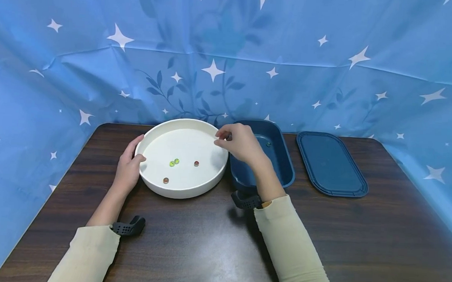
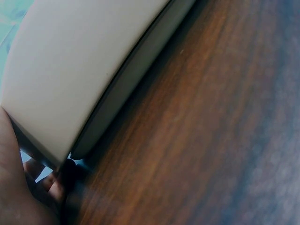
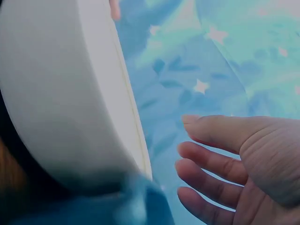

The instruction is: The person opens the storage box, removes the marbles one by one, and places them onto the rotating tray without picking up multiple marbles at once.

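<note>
Dark worktop point(image 1: 190, 245) against starry curtain point(image 1: 155, 31). Left grip point(image 1: 128, 168) pinching tray point(image 1: 187, 143) by rim, four apparent marbles point(image 1: 172, 163) inside. Bin point(image 1: 243, 170) just beside, another marble point(image 1: 269, 144) inside; lid point(image 1: 330, 163) farther right past strip of worktop. Right grip point(image 1: 242, 142) near tray's bin-side edge, thumb and fingers parted, clearest in right wrist view.

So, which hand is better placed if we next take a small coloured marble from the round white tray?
Probably the right hand: its fingers look empty and hover near the right rim of the round white tray, while the left hand grips the left rim.
</note>
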A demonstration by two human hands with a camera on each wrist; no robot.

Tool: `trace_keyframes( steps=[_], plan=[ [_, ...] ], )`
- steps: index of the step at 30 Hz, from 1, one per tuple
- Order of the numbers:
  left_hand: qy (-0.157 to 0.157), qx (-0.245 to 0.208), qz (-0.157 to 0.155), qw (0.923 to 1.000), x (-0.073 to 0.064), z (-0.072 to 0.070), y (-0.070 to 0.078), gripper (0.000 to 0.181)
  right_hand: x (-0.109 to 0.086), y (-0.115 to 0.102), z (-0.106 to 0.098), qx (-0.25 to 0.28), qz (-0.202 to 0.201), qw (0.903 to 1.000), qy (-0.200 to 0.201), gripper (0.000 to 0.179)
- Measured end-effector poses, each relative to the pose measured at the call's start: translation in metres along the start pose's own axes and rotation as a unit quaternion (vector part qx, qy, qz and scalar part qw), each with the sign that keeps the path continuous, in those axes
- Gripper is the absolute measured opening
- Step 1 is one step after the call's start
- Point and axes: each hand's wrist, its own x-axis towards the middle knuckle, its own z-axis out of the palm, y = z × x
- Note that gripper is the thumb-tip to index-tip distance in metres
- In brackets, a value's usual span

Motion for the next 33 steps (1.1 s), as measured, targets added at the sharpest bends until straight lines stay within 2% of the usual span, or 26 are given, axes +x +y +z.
trace_keyframes(
  steps=[4,9,15,20,26,33],
  plan=[
    [0.000,0.004,-0.002,1.0000,0.000,-0.002,-0.002,0.074,0.001,0.016,-0.009,0.017,0.014,0.9997,0.011,0.025],
    [-0.002,0.002,-0.005,1.0000,0.000,-0.004,-0.003,0.073,0.004,0.031,-0.009,0.006,0.037,0.9993,-0.004,0.026],
    [-0.003,0.001,-0.003,1.0000,0.001,-0.005,-0.002,0.073,0.005,0.038,-0.007,0.000,0.048,0.9988,-0.002,0.027],
    [-0.007,-0.006,-0.006,0.9999,0.002,0.001,0.000,0.073,0.001,0.043,-0.010,-0.009,0.060,0.9982,0.001,0.029],
    [-0.012,-0.009,-0.011,0.9998,0.001,0.008,0.000,0.072,-0.006,0.055,-0.015,-0.030,0.063,0.9973,-0.024,0.031],
    [-0.001,0.006,-0.012,0.9999,-0.003,0.003,0.002,0.072,-0.011,0.064,-0.026,-0.072,0.067,0.9920,-0.079,0.038]
  ],
)
